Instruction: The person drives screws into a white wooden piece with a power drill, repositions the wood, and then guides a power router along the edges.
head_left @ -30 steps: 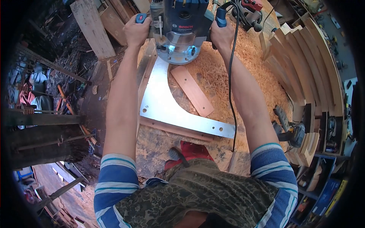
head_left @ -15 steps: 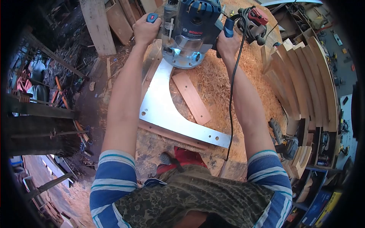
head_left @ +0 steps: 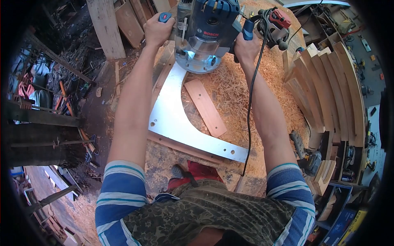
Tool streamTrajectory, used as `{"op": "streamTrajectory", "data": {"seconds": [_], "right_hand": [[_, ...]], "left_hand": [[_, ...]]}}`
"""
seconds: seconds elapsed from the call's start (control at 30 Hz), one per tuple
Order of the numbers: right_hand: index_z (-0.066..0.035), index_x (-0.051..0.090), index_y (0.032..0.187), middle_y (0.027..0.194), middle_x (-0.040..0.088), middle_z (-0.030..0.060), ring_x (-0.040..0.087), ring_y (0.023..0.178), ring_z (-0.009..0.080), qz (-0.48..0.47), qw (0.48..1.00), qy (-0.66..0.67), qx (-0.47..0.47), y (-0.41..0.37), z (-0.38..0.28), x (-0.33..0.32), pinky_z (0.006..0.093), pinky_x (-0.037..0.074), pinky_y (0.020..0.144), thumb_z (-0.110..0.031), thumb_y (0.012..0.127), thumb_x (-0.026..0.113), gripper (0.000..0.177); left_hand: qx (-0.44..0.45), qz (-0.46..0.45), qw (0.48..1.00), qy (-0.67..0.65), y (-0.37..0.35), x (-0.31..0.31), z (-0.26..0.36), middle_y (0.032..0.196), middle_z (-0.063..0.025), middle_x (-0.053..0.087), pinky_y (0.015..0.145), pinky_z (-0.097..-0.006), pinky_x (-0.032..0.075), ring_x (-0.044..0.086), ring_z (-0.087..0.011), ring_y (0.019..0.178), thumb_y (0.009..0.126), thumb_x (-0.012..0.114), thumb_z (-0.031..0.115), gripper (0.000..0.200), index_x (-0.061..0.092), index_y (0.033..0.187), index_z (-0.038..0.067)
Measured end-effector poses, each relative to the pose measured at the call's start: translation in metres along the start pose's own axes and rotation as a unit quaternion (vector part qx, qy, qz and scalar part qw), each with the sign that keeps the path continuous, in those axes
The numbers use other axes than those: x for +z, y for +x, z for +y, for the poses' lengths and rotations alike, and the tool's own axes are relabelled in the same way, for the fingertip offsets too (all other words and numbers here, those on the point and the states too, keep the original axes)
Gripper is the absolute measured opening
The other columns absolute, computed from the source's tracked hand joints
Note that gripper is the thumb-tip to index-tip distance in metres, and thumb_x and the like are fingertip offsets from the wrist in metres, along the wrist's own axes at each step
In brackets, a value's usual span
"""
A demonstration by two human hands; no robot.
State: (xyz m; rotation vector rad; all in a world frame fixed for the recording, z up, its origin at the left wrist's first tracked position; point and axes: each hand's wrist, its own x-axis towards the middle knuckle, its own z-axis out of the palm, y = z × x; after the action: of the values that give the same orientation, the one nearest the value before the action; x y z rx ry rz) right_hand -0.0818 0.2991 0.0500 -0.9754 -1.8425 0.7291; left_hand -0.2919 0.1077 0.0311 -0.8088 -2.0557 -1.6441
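Note:
A blue Bosch router (head_left: 209, 35) with a lit base stands on the top end of a shiny curved metal template (head_left: 174, 110). My left hand (head_left: 156, 30) is closed round its left handle, and my right hand (head_left: 247, 47) grips the blue right handle. Under the template's outer edge runs a wooden piece (head_left: 184, 149). A short wooden block (head_left: 206, 107) with two holes lies inside the curve. The router's bit is hidden by its base. A black cable (head_left: 251, 98) hangs down beside my right forearm.
Wood shavings (head_left: 234, 94) cover much of the bench. A red and black power tool (head_left: 277, 24) lies at the upper right. Curved wooden pieces (head_left: 328, 86) are stacked at the right, near a drill (head_left: 312, 162). Boards (head_left: 107, 30) lean at the upper left.
The view has shifted slightly. Both hands remain on the router, which shows no clear movement along the template.

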Motion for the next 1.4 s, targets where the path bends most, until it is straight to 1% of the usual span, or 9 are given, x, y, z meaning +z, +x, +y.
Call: {"op": "streamTrajectory", "data": {"seconds": [0.07,0.17,0.77,0.87,1.03,1.17,1.27,1.33,1.4], "right_hand": [[0.003,0.068,0.100,0.083,0.071,0.0198,0.070,0.078,0.0320,0.003,1.000,-0.006,0.001,0.002,0.002,0.002,0.0434,0.053,0.074,-0.035,0.081,0.070,0.043],[0.001,0.070,0.093,0.085,0.071,0.0217,0.070,0.082,0.0364,0.018,1.000,0.007,0.001,0.003,0.002,0.003,0.0454,0.052,0.078,-0.036,0.082,0.069,0.038],[0.002,0.070,0.090,0.080,0.071,0.0205,0.070,0.078,0.0341,0.019,0.999,0.038,0.004,0.007,-0.001,0.004,0.0446,0.053,0.075,-0.035,0.081,0.069,0.038],[0.005,0.068,0.097,0.083,0.071,0.0195,0.071,0.079,0.0310,0.013,1.000,0.008,0.013,0.012,0.004,0.006,0.0423,0.054,0.075,-0.036,0.081,0.073,0.044],[0.003,0.068,0.092,0.083,0.071,0.0193,0.070,0.079,0.0313,0.003,0.999,0.021,0.035,0.017,0.003,0.007,0.0433,0.053,0.073,-0.037,0.081,0.072,0.041],[0.002,0.067,0.091,0.083,0.070,0.0194,0.069,0.080,0.0306,0.027,0.999,-0.003,0.017,0.020,0.007,0.009,0.0426,0.052,0.074,-0.037,0.081,0.073,0.040],[0.001,0.065,0.093,0.082,0.068,0.0162,0.067,0.078,0.0272,0.018,1.000,0.004,-0.007,0.021,0.016,0.010,0.0406,0.051,0.073,-0.034,0.079,0.076,0.038],[-0.001,0.065,0.099,0.085,0.067,0.0116,0.064,0.077,0.0217,-0.037,0.998,0.039,-0.014,0.024,0.024,0.005,0.0372,0.051,0.073,-0.028,0.080,0.075,0.035],[-0.002,0.063,0.101,0.084,0.066,0.0070,0.062,0.078,0.0176,-0.079,0.992,0.092,-0.019,0.031,0.035,0.007,0.0347,0.050,0.072,-0.024,0.081,0.076,0.032]], "left_hand": [[-0.003,-0.003,1.000,-0.002,0.001,0.001,0.001,0.073,-0.0138,0.070,0.071,-0.0389,0.056,0.071,-0.0280,0.070,0.078,0.072,0.033,0.029,0.074,0.089,0.006],[-0.008,-0.010,1.000,-0.005,0.002,0.003,0.002,0.073,-0.0137,0.070,0.072,-0.0384,0.056,0.071,-0.0277,0.071,0.078,0.072,0.033,0.030,0.074,0.090,0.006],[-0.027,-0.017,0.999,0.021,0.009,0.008,0.006,0.077,-0.0137,0.072,0.074,-0.0371,0.056,0.071,-0.0261,0.073,0.078,0.074,0.035,0.032,0.075,0.091,0.006],[-0.027,-0.025,0.999,-0.003,0.013,0.018,-0.007,0.077,-0.0137,0.072,0.074,-0.0377,0.056,0.071,-0.0272,0.074,0.077,0.074,0.035,0.032,0.075,0.091,0.007],[-0.006,-0.020,1.000,0.005,0.024,0.033,-0.018,0.082,-0.0146,0.074,0.077,-0.0384,0.057,0.073,-0.0292,0.077,0.077,0.073,0.036,0.033,0.076,0.095,0.008],[-0.034,-0.045,0.998,-0.002,0.026,0.033,-0.017,0.084,-0.0154,0.074,0.078,-0.0381,0.057,0.073,-0.0299,0.079,0.077,0.073,0.037,0.036,0.076,0.098,0.008],[-0.007,-0.011,1.000,-0.013,0.024,0.036,-0.023,0.083,-0.0160,0.074,0.077,-0.0386,0.057,0.073,-0.0301,0.078,0.076,0.074,0.038,0.038,0.076,0.098,0.007],[-0.025,-0.037,0.998,-0.036,0.027,0.039,-0.028,0.086,-0.0160,0.074,0.077,-0.0388,0.057,0.073,-0.0294,0.080,0.076,0.076,0.037,0.038,0.076,0.098,0.007],[-0.011,-0.065,0.997,0.048,0.028,0.032,-0.023,0.092,-0.0128,0.077,0.079,-0.0358,0.058,0.074,-0.0224,0.084,0.081,0.075,0.029,0.034,0.076,0.104,0.004]]}}
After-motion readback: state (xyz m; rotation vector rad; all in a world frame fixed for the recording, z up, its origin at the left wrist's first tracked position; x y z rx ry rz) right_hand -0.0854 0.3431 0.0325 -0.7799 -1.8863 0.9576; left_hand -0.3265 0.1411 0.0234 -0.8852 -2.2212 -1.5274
